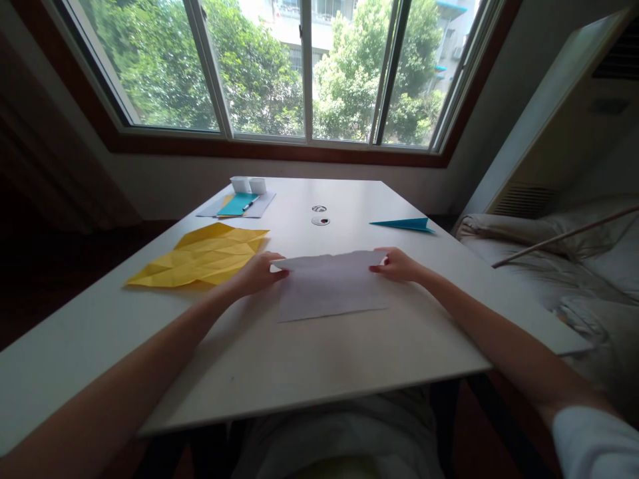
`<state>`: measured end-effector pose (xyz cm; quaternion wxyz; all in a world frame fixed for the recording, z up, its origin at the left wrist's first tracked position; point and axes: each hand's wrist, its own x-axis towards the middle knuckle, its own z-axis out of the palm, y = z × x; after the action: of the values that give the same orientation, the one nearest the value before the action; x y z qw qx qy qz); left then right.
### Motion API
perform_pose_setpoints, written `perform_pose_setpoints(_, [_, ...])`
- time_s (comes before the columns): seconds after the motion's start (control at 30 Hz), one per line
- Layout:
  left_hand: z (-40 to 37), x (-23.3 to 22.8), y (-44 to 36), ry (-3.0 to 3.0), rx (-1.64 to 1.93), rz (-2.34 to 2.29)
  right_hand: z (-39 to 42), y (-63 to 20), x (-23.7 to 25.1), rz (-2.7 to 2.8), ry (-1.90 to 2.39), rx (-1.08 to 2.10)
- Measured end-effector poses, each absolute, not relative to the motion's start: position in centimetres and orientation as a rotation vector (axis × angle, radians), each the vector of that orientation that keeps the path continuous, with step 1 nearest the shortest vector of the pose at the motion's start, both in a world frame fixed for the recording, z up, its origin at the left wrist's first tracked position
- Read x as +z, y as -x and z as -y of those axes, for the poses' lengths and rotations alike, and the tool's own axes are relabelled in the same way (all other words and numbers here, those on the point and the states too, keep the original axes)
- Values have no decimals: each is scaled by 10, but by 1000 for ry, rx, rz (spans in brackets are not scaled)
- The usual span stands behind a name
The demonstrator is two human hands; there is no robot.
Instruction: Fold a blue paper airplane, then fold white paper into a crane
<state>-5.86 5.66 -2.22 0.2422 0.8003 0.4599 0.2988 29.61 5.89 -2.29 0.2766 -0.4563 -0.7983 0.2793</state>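
Two hands on one white sheet, fold only begun

Landmark for all places: the white sheet (332, 286), lying flat near the middle of the table (299, 359), close to the person.

Left of the sheet, touching the left hand's far side, lies a creased yellow paper (202, 256), opened out again. Beyond it, toward the window (279, 66), sit a blue card (237, 204) with a pen (250, 204) and two small white cups (248, 184).

The left hand (259, 271) pinches the sheet's far left corner, fingers closed on it. The right hand (397, 265) pinches the far right corner likewise. That far edge is lifted slightly and looks uneven.

Right of the sheet and farther off rests a finished blue paper plane (404, 224).

Judgement: one plane appears complete; the white sheet shows no settled crease, so its folding is nearly all ahead.

Writing: none legible anywhere.
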Motion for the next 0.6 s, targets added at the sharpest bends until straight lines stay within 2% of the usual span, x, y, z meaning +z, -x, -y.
perform_pose_setpoints(0.23, [-56, -23, 57, -2580, 535, -1041, -56, -296, -23, 2473, 1058, 463])
perform_pose_setpoints(0.4, [-51, -13, 58, -2636, 219, -1110, -50, -294, -16, 2600, 1029, 314])
perform_pose_setpoints(0.6, [-25, -3, 25, -2863, 199, -1215, -33, -268, -13, 2698, 982, 95])
